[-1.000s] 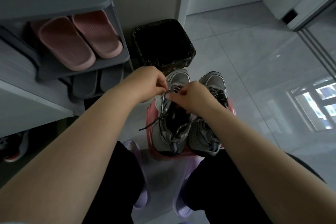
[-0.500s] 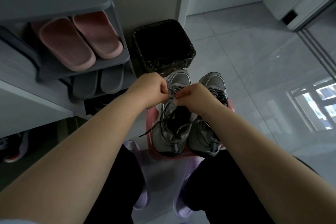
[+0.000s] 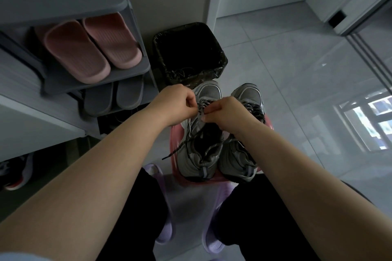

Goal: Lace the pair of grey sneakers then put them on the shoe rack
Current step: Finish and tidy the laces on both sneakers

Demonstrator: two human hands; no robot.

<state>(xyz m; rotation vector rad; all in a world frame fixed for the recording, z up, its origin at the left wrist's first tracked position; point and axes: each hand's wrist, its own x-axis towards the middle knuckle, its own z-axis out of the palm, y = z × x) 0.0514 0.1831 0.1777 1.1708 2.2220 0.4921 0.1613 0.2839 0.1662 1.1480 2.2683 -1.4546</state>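
Observation:
Two grey sneakers stand side by side on a low pink stool (image 3: 177, 148), toes pointing away from me. My left hand (image 3: 176, 105) and my right hand (image 3: 228, 112) meet over the left sneaker (image 3: 197, 154) near its toe end, and each pinches the dark speckled shoelace (image 3: 200, 110) there. Loose lace ends trail down over the shoe's open mouth and off its left side. The right sneaker (image 3: 246, 95) has its laces threaded. The grey shoe rack (image 3: 135, 70) stands at the left.
Pink slippers (image 3: 91, 48) fill one rack shelf, grey slippers (image 3: 114, 95) the shelf below. A black-lined waste bin (image 3: 188, 53) stands just beyond the sneakers. My knees and purple slippers (image 3: 165, 233) are close under the stool. Glossy tiled floor spreads to the right.
Both hands stayed on the lace at the left sneaker's toe end and shifted slightly, the fingers working it. The sneakers have not moved.

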